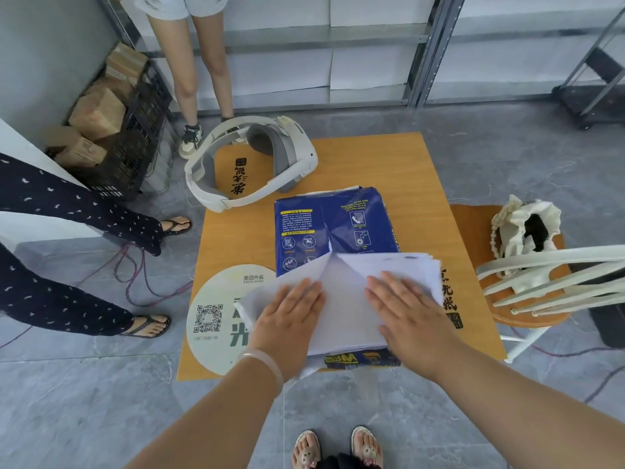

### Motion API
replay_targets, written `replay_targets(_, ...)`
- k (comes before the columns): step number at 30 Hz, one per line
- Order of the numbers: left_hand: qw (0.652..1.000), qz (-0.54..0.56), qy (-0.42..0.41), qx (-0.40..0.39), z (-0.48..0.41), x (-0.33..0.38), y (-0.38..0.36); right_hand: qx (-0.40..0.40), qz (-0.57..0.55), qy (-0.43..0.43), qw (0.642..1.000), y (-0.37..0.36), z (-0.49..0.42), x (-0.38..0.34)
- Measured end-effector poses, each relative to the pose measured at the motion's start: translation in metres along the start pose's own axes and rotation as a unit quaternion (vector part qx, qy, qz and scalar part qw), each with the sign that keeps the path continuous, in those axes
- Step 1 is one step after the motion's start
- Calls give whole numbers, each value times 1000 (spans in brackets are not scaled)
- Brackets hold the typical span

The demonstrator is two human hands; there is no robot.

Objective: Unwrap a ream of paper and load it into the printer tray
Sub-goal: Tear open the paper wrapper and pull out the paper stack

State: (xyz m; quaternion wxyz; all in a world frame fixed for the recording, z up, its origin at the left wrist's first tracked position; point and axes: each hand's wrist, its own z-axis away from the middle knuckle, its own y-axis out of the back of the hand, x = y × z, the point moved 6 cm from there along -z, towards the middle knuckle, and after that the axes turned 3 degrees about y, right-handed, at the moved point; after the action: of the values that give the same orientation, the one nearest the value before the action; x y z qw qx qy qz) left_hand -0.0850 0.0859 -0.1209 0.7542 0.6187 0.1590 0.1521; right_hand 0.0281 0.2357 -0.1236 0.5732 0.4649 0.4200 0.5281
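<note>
Two flat palms pressed down: the left hand (291,316) and right hand (406,313) lay spread, fingers released, grasping nothing, on the fanned white paper sheets (345,299). That stack sat atop the opened blue ream wrapper (324,225) near the front of the orange worktop (389,164), a white headset (250,160) at its far corner.
</note>
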Motion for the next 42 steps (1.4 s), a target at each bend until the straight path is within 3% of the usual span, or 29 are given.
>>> replay_targets(3,996,69,53,1,6,-15,-7,-11,-70,-103,992,-8,4,23)
replay_targets(11,984,145,98,-25,13,-19,-31,-77,-135,-107,982,-26,8,23)
replay_targets(14,981,167,97,-33,16,-18,-23,-48,-122,-85,988,-22,11,22)
replay_targets(19,970,206,123,44,37,-14,-23,24,-94,-20,995,-21,35,6)
replay_targets(29,920,302,249,30,46,-11,-44,118,-176,-43,976,-29,45,21)
replay_targets(33,914,303,265,47,47,-13,-43,129,-226,-55,964,-27,37,29)
replay_targets(42,916,302,255,67,51,-11,-42,135,-194,-54,970,-31,45,20)
